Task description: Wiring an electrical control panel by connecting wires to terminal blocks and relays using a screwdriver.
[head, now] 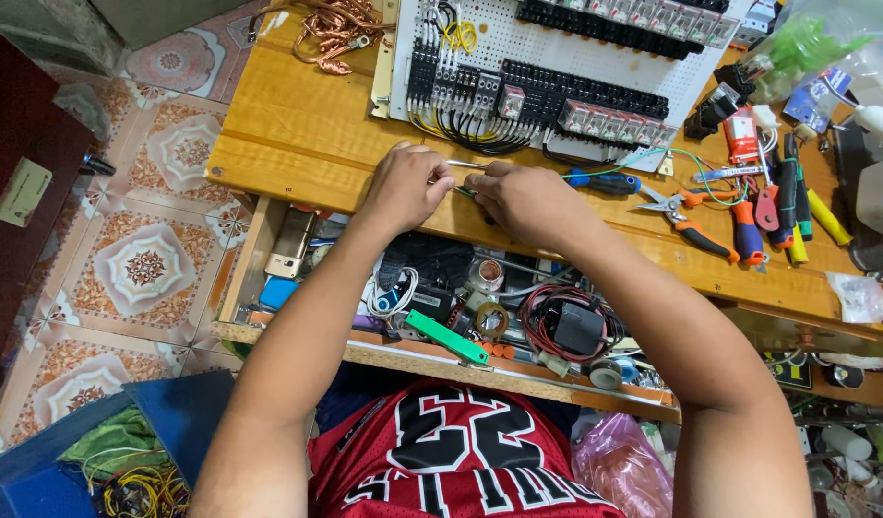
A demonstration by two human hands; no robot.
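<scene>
Both forearms reached over the open drawer [269, 331]; the left hand [406, 187] and right hand [523, 197] met at the wooden bench [298, 134] edge, fingertips pinching a thin green wire [467, 191] between them, below the relay panel [547, 67].

Wooden workbench [298, 134], open drawer [269, 240] beneath; patterned tile floor [144, 259]; dark red cabinet [19, 192] at left.

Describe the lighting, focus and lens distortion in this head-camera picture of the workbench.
Head view: even, soft light, only faint shadows under the left hand and right hand; mild sheen on the yellow wooden bench top; wide lens bends the bench edges; the white perforated wiring panel is sharp, corners slightly soft.
</scene>
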